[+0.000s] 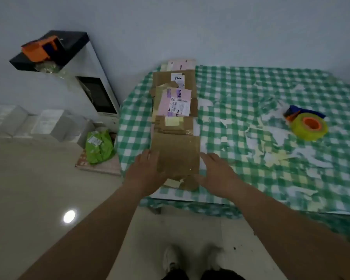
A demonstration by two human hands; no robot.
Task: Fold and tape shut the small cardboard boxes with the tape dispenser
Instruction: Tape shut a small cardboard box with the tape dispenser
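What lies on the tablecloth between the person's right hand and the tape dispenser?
In the head view, only torn scraps of white paper lie on the checked tablecloth between the right hand and the tape dispenser.

Green-and-white checked tablecloth (240, 93); brown boxes (175, 126) with pink labels (175, 102); yellow-green tape (309, 126), orange core; lime bag (99, 147).

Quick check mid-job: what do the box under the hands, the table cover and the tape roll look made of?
Nearest box: brown corrugated cardboard, matte, with glossy clear tape strips catching light. Table cover: probably thin plastic or oilcloth, green-white checked, its print peeled off in white patches. Tape roll: translucent yellowish plastic film on an orange core.
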